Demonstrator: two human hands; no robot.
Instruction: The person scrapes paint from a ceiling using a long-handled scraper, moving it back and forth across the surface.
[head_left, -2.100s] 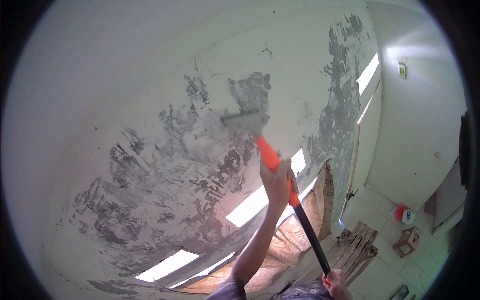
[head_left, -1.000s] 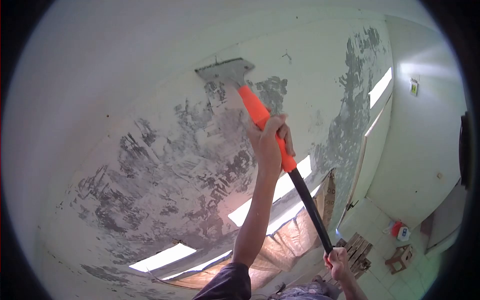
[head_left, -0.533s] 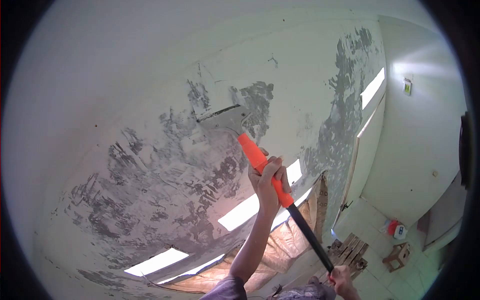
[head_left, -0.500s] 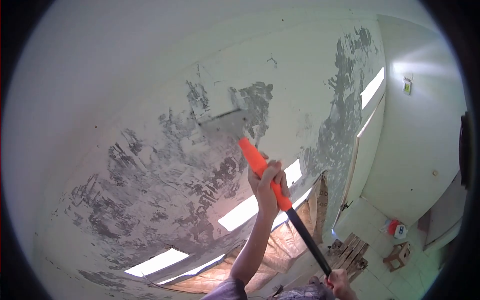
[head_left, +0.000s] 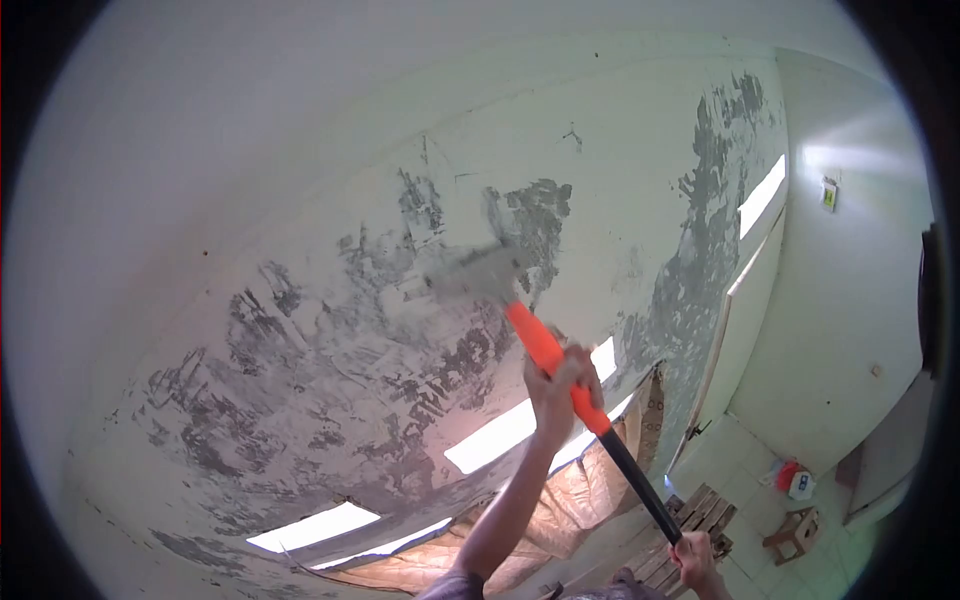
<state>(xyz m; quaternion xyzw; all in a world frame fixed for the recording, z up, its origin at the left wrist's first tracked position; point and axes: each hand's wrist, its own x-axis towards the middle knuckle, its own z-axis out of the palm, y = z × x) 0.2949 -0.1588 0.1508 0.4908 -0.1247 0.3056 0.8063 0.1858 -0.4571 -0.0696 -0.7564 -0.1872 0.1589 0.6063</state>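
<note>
A long-handled scraper reaches up to the patchy wall (head_left: 640,140), its wide metal blade (head_left: 475,273) blurred against or close to the surface. My left hand (head_left: 562,388) is wrapped around the scraper's orange grip (head_left: 535,338). Lower down, my right hand (head_left: 693,557) closes on the end of the black shaft (head_left: 640,482). Around the blade, grey areas (head_left: 540,215) show where the pale coating is gone.
Bright window openings (head_left: 495,435) lie below the blade, with a brown quilted cover (head_left: 580,500) under them. On the right are an open door (head_left: 745,320), a wooden pallet (head_left: 700,520), a small wooden stool (head_left: 793,535) and a red-and-white bag (head_left: 793,478) on the tiled floor.
The whole view has shifted, so the wall appears farther right and lower. Against the wall, the scraper blade sits slightly lower. Both hands keep their hold on the scraper.
</note>
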